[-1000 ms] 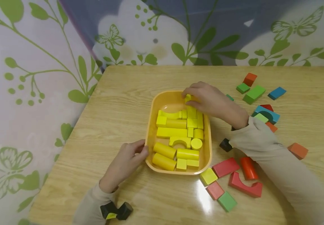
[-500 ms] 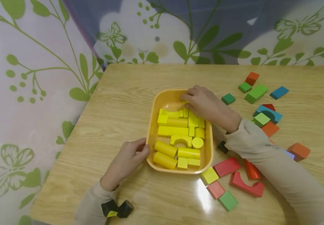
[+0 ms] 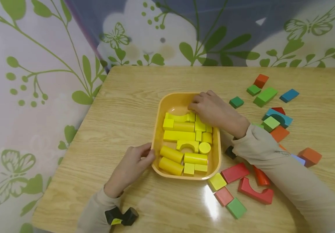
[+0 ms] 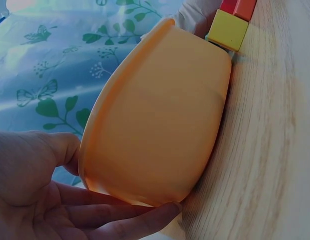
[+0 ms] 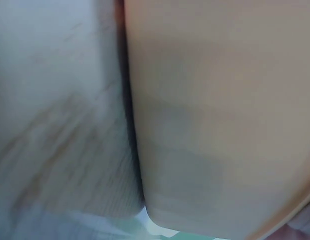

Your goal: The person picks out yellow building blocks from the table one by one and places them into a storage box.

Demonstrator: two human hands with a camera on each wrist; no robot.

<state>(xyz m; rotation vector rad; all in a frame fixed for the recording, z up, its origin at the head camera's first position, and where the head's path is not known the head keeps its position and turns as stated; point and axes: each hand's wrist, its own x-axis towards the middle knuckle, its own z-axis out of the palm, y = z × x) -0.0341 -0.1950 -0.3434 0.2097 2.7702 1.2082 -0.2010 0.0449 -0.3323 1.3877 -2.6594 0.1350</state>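
A yellow-orange plastic tray [image 3: 171, 102] stands on the wooden table, with yellow wooden blocks [image 3: 179, 136] packed inside: cylinders, arches, cubes and bars. My left hand [image 3: 131, 166] holds the tray's left side. In the left wrist view its thumb is at the rim and its fingers lie along the outer wall [image 4: 155, 115]. My right hand [image 3: 214, 108] reaches over the tray's far right corner, fingers bent down inside beside the blocks. Whatever lies under those fingertips is hidden. The right wrist view shows mostly the tray's outer wall [image 5: 220, 100], blurred.
Right of the tray lie loose blocks: a red arch [image 3: 256, 192], a red bar [image 3: 235, 172], a yellow cube [image 3: 217, 182], a green block [image 3: 236, 208], a blue arch [image 3: 276, 117] and several others. A patterned wall [image 3: 220, 32] borders the table's far edge.
A yellow block showed between my right fingers a second ago; now the hand hides that spot. My right hand has shifted slightly toward me. My left hand keeps its place on the tray.
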